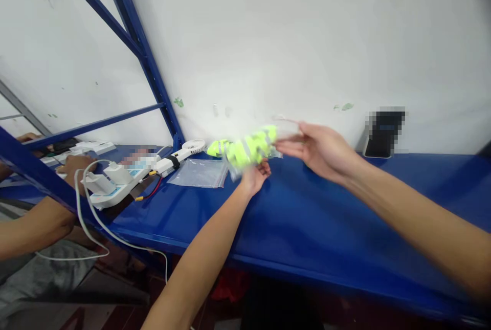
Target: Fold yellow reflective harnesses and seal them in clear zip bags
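A neon yellow item with grey bands point(249, 150), in what looks like a clear plastic bag, is blurred by motion above the blue table. My left hand point(256, 176) is under it, palm up with curled fingers; whether they grip it is hidden by blur. My right hand point(310, 148) is at its right, thumb and fingers pinched on the bag's clear edge. Behind and to the left, another yellow item point(218, 148) lies near the wall. A flat clear zip bag point(199, 173) rests on the table left of my left hand.
On the blue table point(314, 217) are a white handheld fan point(194, 146), a power strip point(115, 192) with plugs and cables, and a red wire. A dark phone-like object point(383, 133) leans on the wall. Blue frame bars point(141, 38) rise at left; another person's arm point(42, 222) is beyond.
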{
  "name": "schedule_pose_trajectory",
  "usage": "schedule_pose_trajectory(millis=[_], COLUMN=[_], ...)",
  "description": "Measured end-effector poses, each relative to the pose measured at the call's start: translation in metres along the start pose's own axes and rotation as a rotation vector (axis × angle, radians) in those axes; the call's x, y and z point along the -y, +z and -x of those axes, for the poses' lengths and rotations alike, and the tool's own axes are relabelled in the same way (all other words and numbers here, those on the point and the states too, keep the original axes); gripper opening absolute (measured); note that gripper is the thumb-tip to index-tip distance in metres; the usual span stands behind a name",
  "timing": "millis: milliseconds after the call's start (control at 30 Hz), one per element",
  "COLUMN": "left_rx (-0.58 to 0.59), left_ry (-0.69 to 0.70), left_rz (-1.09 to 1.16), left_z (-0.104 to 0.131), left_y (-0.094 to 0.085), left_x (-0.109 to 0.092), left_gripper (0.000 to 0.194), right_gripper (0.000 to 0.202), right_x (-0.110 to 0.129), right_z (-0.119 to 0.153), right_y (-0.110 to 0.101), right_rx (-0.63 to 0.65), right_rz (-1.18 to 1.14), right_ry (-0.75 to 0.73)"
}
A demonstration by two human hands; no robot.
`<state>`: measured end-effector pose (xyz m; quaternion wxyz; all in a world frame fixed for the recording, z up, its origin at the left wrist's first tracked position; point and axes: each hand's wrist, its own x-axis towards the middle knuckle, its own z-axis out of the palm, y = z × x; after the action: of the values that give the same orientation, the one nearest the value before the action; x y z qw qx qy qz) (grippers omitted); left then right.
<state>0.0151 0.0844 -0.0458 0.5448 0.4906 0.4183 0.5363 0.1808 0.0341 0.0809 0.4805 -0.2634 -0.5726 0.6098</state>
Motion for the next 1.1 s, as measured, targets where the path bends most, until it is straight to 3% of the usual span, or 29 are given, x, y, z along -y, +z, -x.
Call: schedule_pose_trajectory(millis=[100,167,233,300,367,433,500,567,633,700,767,833,867,933,1033,1100], left_rx=[0.015,0.012,-0.003,0.004,0.027,0.041,0.043,0.021,-0.031,-0.110,-0.235,-0.480,-0.625,-0.875,-0.821,-0.772], left_ry=[-0.030,-0.044,-0.039,-0.030,-0.026,-0.028,-0.032,-0.019,0.064,0.244,0.449,0.534,0.503,0.303,0.000,-0.048], left_rz=[0.159,0.240,0.261,0.258,0.241,0.217,0.182,0.102,-0.107,-0.478,-0.904,-1.175,-1.257,-1.359,-1.389,-1.376], left_z=[0.002,0.002,0.002,0.001,-0.001,-0.003,-0.003,-0.002,0.001,0.007,0.013,0.018,0.020,0.023,0.025,0.026], left_y=[0.006,0.008,0.008,0.007,0.007,0.007,0.008,0.011,0.013,0.012,0.005,-0.008,-0.016,-0.031,-0.044,-0.041], left_x=[0.006,0.008,0.009,0.009,0.008,0.009,0.010,0.010,0.008,0.002,-0.007,-0.017,-0.021,-0.026,-0.028,-0.028], left_gripper=[0.030,0.029,0.027,0.024,0.021,0.019,0.018,0.016,0.017,0.018,0.019,0.027,0.035,0.048,0.050,0.045], right_gripper=[0.018,0.031,0.044,0.035,0.023,0.019,0.022,0.025,0.033,0.040,0.044,0.045,0.046,0.047,0.051,0.045], right_x=[-0.012,-0.029,-0.046,-0.058,-0.061,-0.059,-0.058,-0.064,-0.075,-0.087,-0.094,-0.094,-0.093,-0.090,-0.087,-0.089], right_z=[-0.062,-0.090,-0.101,-0.094,-0.076,-0.055,-0.037,-0.023,-0.015,-0.010,-0.008,-0.007,-0.007,-0.005,-0.003,-0.002], right_y=[0.013,0.006,-0.013,-0.042,-0.075,-0.109,-0.140,-0.165,-0.181,-0.188,-0.187,-0.181,-0.178,-0.170,-0.161,-0.157], right_rx=[-0.121,-0.129,-0.114,-0.197,-0.277,-0.394,-0.480,-0.487,-0.355,-0.257,-0.266,-0.272,-0.254,-0.209,-0.190,-0.177], right_rz=[-0.133,-0.070,0.130,0.474,0.635,1.037,1.289,1.446,1.493,1.472,1.440,1.412,1.390,1.299,1.030,0.916], right_ry=[-0.007,0.175,0.312,0.234,0.158,-0.093,-0.267,-0.308,-0.265,-0.234,-0.230,-0.233,-0.240,-0.263,-0.232,-0.190])
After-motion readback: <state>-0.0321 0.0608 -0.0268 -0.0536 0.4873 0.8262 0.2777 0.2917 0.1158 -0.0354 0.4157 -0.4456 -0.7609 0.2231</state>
